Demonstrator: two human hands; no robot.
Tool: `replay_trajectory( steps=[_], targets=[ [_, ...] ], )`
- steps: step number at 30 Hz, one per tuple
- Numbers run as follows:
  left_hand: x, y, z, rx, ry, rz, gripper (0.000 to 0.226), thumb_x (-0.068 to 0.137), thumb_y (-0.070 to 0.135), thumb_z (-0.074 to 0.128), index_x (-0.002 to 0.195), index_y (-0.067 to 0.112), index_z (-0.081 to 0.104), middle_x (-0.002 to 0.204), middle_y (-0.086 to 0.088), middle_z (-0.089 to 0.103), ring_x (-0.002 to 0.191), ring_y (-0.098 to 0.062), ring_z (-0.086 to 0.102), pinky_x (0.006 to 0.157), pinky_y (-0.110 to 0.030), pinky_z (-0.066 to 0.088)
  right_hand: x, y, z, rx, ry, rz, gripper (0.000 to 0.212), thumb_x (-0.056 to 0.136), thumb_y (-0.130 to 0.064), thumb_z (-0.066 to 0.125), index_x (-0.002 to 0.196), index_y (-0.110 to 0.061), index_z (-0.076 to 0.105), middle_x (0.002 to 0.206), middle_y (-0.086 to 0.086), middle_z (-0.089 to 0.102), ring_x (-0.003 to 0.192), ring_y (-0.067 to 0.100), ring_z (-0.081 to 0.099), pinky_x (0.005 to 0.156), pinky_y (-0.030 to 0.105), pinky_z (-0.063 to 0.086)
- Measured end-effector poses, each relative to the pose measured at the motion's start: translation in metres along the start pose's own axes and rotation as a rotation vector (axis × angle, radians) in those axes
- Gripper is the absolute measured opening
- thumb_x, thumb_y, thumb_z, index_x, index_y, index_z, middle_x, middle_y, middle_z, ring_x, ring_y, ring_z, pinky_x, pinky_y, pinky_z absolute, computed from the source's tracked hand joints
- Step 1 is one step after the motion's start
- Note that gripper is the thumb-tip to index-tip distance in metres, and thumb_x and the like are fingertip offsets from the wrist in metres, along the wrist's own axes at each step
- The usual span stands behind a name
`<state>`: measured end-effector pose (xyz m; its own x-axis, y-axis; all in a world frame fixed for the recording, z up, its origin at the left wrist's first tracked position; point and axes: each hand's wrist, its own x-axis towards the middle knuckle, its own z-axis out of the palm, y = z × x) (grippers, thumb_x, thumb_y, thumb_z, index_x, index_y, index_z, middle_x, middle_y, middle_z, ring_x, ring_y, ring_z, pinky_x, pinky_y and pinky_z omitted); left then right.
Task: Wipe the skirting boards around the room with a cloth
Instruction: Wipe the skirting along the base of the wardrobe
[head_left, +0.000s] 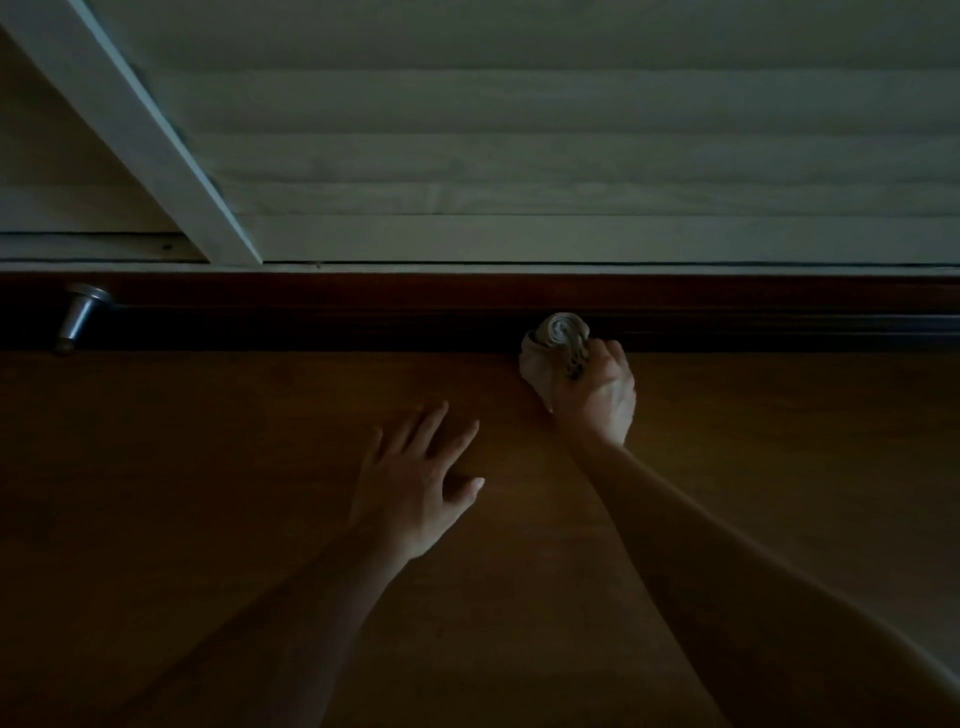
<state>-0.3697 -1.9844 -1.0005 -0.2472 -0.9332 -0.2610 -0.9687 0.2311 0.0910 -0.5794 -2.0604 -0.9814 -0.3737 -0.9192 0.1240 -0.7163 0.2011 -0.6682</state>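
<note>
With the left hand (410, 488) spread, the cloth (550, 345) clenched in the right hand (597, 400) should be dragged firmly along the skirting board (363, 312).

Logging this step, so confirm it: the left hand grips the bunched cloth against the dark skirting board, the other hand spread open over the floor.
Wrong hand. In the head view the right hand grips the cloth against the skirting board; the left hand is spread open over the floor.

Left grip (415, 483) and right grip (597, 395) are bare, like both forearms (727, 561).
</note>
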Motion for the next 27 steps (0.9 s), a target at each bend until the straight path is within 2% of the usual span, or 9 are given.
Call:
replay_trajectory(
  steps=[3,6,9,11,14,18,22,25,27],
  targets=[
    [-0.001,0.003,0.001,0.010,0.007,-0.012,0.071,0.089,0.077,0.009,0.153,0.053,-0.009,0.168,0.008,-0.011,0.155,-0.020,-0.007,0.123,-0.055,0.010,0.003,-0.002,0.003,-0.016,-0.072,-0.085,0.074,0.069,-0.068,0.038,0.101,-0.006,0.062,0.100,0.006,0.057,0.088,0.023,0.057,0.068,0.032,0.038],
    [-0.001,0.005,0.002,0.025,0.015,-0.014,0.071,0.089,0.077,0.007,0.153,0.053,-0.010,0.168,0.007,-0.011,0.155,-0.021,-0.007,0.122,-0.056,0.010,0.006,0.007,-0.001,-0.008,-0.031,-0.086,0.076,0.067,-0.070,0.033,0.097,-0.006,0.062,0.092,0.002,0.053,0.079,0.019,0.052,0.064,0.031,0.036],
    [0.001,0.008,0.005,0.032,0.021,-0.018,0.069,0.089,0.077,0.004,0.152,0.054,-0.013,0.168,0.006,-0.011,0.155,-0.022,-0.007,0.122,-0.057,0.008,0.004,0.004,0.002,-0.022,-0.025,-0.109,0.075,0.069,-0.066,0.034,0.100,-0.005,0.062,0.096,0.007,0.057,0.081,0.023,0.056,0.063,0.031,0.037],
    [0.001,0.009,0.006,0.042,0.031,-0.022,0.068,0.090,0.077,0.002,0.152,0.054,-0.013,0.168,0.005,-0.010,0.155,-0.022,-0.006,0.122,-0.058,0.008,0.004,0.001,0.005,-0.021,-0.075,-0.154,0.075,0.070,-0.067,0.033,0.101,-0.005,0.063,0.098,0.007,0.058,0.081,0.019,0.053,0.063,0.031,0.038],
    [0.001,0.010,0.007,0.049,0.035,-0.023,0.066,0.090,0.077,-0.002,0.150,0.054,-0.016,0.168,0.005,-0.009,0.155,-0.022,-0.006,0.122,-0.058,0.007,0.010,0.006,0.005,-0.039,-0.119,-0.196,0.062,0.077,-0.061,0.042,0.103,-0.009,0.062,0.099,0.005,0.058,0.085,0.022,0.057,0.065,0.031,0.041],
    [0.002,0.010,0.007,0.066,0.017,-0.025,0.066,0.085,0.078,-0.012,0.146,0.055,-0.025,0.166,0.007,-0.018,0.154,-0.021,-0.013,0.122,-0.058,0.004,0.019,0.033,-0.013,-0.040,-0.045,-0.085,0.071,0.072,-0.070,0.035,0.098,-0.010,0.061,0.095,0.002,0.055,0.081,0.016,0.050,0.066,0.032,0.039],
    [0.002,0.010,0.007,0.072,0.004,-0.024,0.067,0.082,0.077,-0.015,0.144,0.055,-0.029,0.165,0.007,-0.023,0.152,-0.020,-0.019,0.122,-0.058,0.002,0.019,0.048,-0.021,-0.046,0.009,-0.034,0.053,0.079,-0.055,0.042,0.099,-0.009,0.059,0.097,0.005,0.056,0.084,0.021,0.057,0.067,0.031,0.037],
    [0.004,0.010,0.008,0.068,0.002,-0.028,0.066,0.084,0.078,-0.013,0.145,0.056,-0.026,0.165,0.007,-0.021,0.152,-0.020,-0.019,0.122,-0.059,0.002,0.019,0.038,-0.019,-0.024,-0.046,-0.082,0.069,0.071,-0.066,0.038,0.101,-0.008,0.060,0.097,0.002,0.052,0.083,0.017,0.052,0.066,0.033,0.040],
    [0.005,0.008,0.009,0.068,-0.001,-0.027,0.065,0.084,0.079,-0.013,0.145,0.058,-0.025,0.165,0.008,-0.021,0.151,-0.019,-0.019,0.122,-0.059,0.002,0.021,0.035,-0.021,-0.011,-0.063,-0.090,0.075,0.068,-0.071,0.036,0.101,-0.008,0.060,0.098,0.003,0.055,0.084,0.020,0.055,0.066,0.035,0.044]
  ],
)
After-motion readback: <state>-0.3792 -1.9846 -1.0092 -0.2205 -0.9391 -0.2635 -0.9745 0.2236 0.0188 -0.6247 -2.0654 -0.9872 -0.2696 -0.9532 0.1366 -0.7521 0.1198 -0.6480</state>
